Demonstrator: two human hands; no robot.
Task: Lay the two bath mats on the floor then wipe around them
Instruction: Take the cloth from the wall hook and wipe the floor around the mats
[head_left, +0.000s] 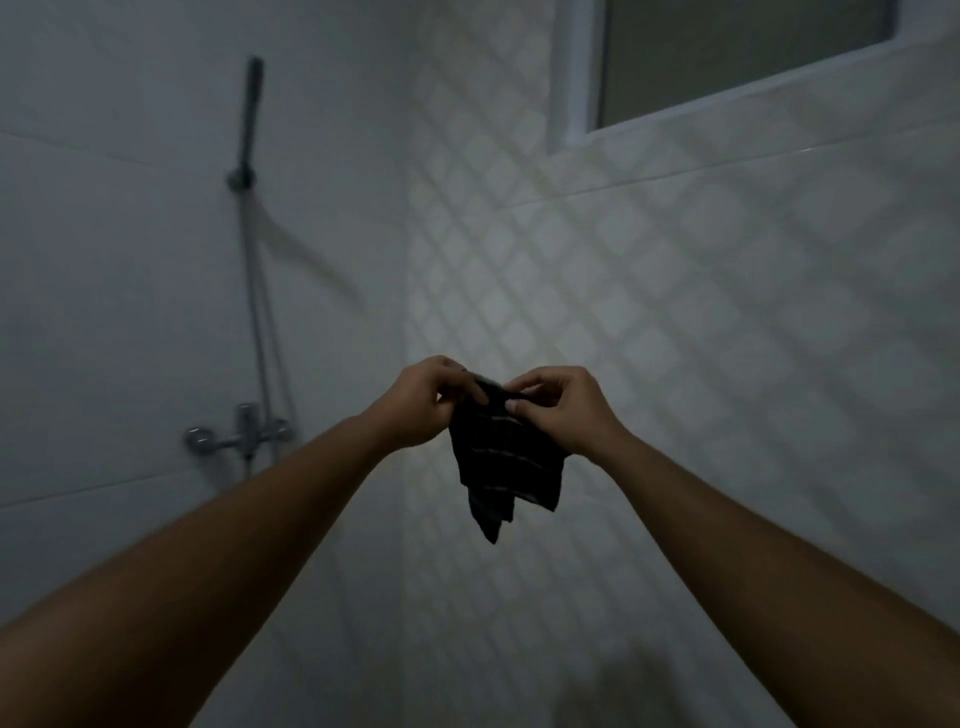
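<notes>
A small dark cloth (501, 457) with thin pale stripes hangs in the air at chest height in front of the person, bunched at its top edge and falling in loose folds to two pointed corners below. The left hand (415, 405) pinches the upper left part of the cloth between thumb and curled fingers, and the right hand (563, 410) pinches the upper right part in the same way, so both hands are clasped on it and nearly touch each other. Both bare forearms reach forward from the lower corners of the view. Behind the cloth stands a wall of diamond-patterned tiles (675, 312), which meets a plain pale wall (104, 260) at a corner just behind the hands. On the plain wall a dark shower head (253, 104) sits in its holder, a hose (257, 312) hangs down from it, and a chrome mixer tap (239, 434) is fixed below. High on the patterned wall is a white-framed window (737, 57), and the whole room is dim
</notes>
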